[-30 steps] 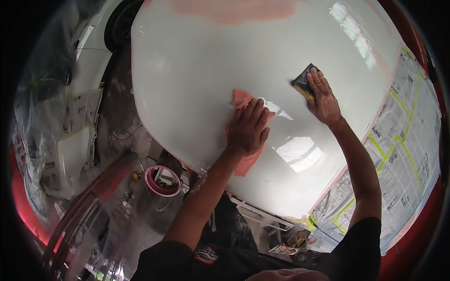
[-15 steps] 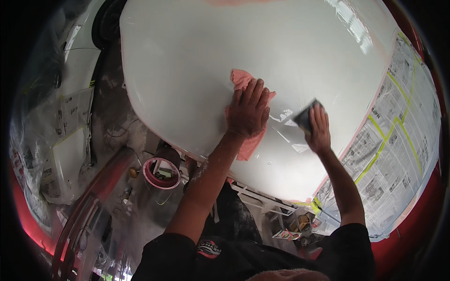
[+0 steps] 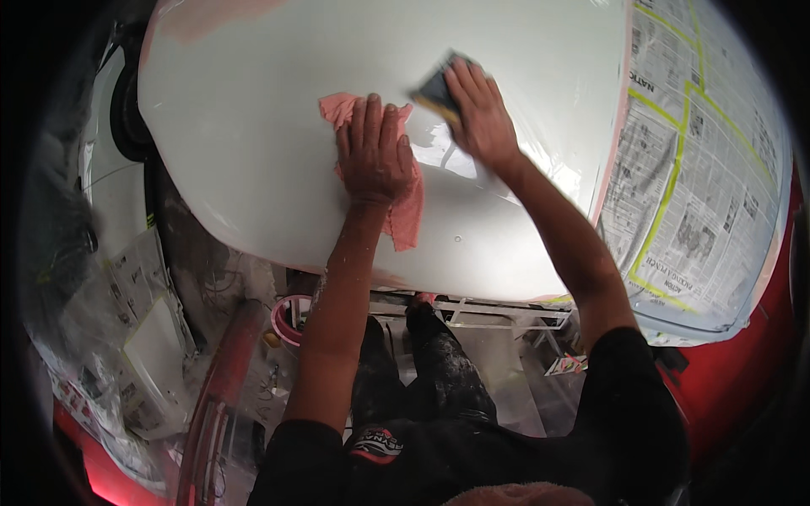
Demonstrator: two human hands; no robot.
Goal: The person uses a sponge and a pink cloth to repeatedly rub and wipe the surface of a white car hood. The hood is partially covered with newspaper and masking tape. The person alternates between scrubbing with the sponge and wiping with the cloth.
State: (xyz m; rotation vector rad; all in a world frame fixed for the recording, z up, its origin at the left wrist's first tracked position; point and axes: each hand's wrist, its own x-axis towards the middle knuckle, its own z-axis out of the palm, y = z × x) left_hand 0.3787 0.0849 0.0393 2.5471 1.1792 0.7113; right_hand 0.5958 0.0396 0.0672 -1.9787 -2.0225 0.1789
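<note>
Fingers stretched and flat, my left hand (image 3: pixel 376 160) presses on a pink cloth (image 3: pixel 407 215) that lies crumpled on a pale, glossy car panel (image 3: pixel 278 152). The cloth pokes out past the fingertips and below the wrist. Farther off and to the right, my right hand (image 3: pixel 485 114) grips a dark grey sanding block (image 3: pixel 437 94) with a tan edge, held against the panel and slightly blurred. Bright wet-looking reflections (image 3: pixel 443 152) show on the surface just below that hand.
Newspaper masking (image 3: pixel 717 169) with yellow-green tape covers the right side. A pink-rimmed bucket (image 3: pixel 283 320) stands below the panel's near edge, partly behind my left forearm. A red bumper-like part (image 3: pixel 224 363) and a plastic-draped white car (image 3: pixel 118 185) are at left.
My right hand has swept the sanding block left and farther away across the panel. The left hand remains flat on the cloth. The whole view has shifted.
</note>
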